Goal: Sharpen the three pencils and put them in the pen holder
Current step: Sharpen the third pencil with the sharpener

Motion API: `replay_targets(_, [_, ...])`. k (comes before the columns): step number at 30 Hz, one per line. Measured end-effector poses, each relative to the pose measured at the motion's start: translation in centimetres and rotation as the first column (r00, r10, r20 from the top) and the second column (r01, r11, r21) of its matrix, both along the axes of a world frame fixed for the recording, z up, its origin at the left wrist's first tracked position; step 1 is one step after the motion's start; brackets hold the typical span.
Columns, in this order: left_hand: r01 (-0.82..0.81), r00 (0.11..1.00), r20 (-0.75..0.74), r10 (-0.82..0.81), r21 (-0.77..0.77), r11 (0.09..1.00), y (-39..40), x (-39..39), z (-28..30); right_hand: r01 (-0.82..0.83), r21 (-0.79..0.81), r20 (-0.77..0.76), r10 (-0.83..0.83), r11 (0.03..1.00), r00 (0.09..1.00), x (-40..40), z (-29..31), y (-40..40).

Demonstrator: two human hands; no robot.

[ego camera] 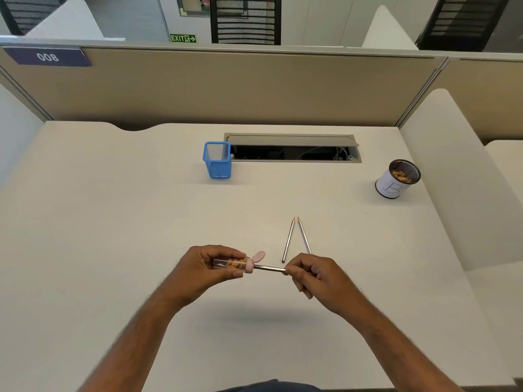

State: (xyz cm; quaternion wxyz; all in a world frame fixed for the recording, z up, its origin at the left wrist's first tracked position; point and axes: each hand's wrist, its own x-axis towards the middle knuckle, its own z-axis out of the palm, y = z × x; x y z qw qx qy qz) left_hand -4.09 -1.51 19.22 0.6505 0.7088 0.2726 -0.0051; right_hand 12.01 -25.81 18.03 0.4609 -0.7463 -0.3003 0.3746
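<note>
My left hand [208, 268] grips a clear sharpener [232, 264] with a pink cap and shavings inside. A grey pencil [268, 268] sticks into its pink end, lying level, and my right hand [317, 274] pinches its other end. Two more grey pencils [288, 240] [304, 235] lie on the desk just beyond my right hand, their tips meeting in an upside-down V. The blue mesh pen holder [217, 160] stands upright at the middle back of the desk, with nothing visible inside.
A white round cup [392, 185] marked B, holding shavings, stands at the right back. An open cable tray [294, 149] is sunk into the desk [113, 222] beside the holder. Beige partitions wall the desk at the back and right.
</note>
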Motion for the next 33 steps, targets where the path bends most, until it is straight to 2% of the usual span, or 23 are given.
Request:
replay_targets(4, [0.028, 0.999, 0.021, -0.028, 0.019, 0.999, 0.1, 0.0, 0.1, -0.032, -0.052, -0.127, 0.025, 0.998, 0.992, 0.4, -0.1, 0.0])
replay_targets(7, [-0.013, 1.000, 0.022, 0.012, 0.033, 0.999, 0.5, -0.3, 0.0, -0.006, -0.065, -0.192, -0.007, 0.998, 0.981, 0.7, -0.3, -0.3])
replay_targets(19, [-0.157, 0.986, 0.044, 0.158, -0.029, 0.987, 1.1, -1.4, -0.7, 0.031, 0.011, -0.208, -0.028, 0.999, 0.978, 0.5, -1.5, -1.2])
replay_targets(23, [-0.168, 0.985, 0.040, 0.170, -0.047, 0.985, 0.9, -1.7, -1.3, 0.041, -0.013, -0.163, -0.043, 0.999, 0.986, 0.6, -2.3, -1.5])
replay_targets(26, [-0.172, 0.983, 0.049, 0.176, -0.084, 0.982, 0.5, -1.9, -1.6, 0.054, -0.093, -0.103, -0.064, 0.994, 0.993, 0.9, -3.5, -1.8])
replay_targets(31, [-0.152, 0.986, 0.056, 0.157, -0.082, 0.985, 0.0, -2.4, -2.4, 0.231, -0.196, 0.158, -0.202, 0.953, 0.967, 2.5, -7.7, -2.0])
replay_targets(33, [-0.145, 0.988, 0.051, 0.148, -0.061, 0.988, -0.4, -2.5, -2.4, 0.311, -0.204, 0.207, -0.269, 0.928, 0.941, 3.4, -8.8, -1.9])
